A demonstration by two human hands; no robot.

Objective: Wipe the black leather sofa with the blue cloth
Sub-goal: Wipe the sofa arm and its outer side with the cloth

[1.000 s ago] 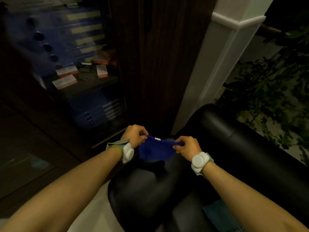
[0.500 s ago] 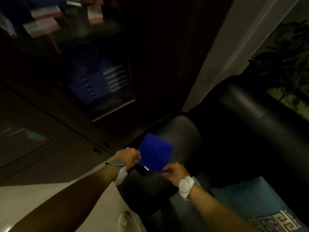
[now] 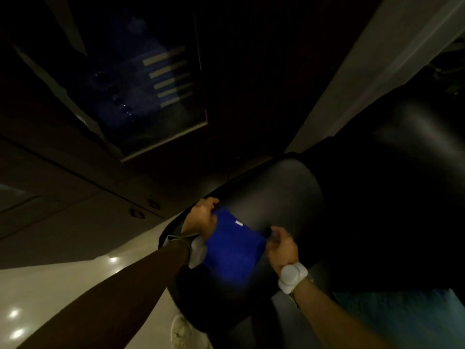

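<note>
Blue cloth (image 3: 234,248) was spread over the rounded arm of the black leather sofa (image 3: 281,195), with 1 small white tag (image 3: 239,223) on it, too tiny to read. Left hand (image 3: 202,217) pinched one top corner; right hand (image 3: 281,245) seemed to grip the other, though it was blurry. Glass-door cabinet (image 3: 151,96) behind held blue boxes (image 3: 141,84) with pale stripes.

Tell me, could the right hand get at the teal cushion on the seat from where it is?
Probably yes. The right hand pinches the blue cloth on the sofa arm, and the teal cushion lies uncovered beside that forearm, though the hand is busy.
</note>
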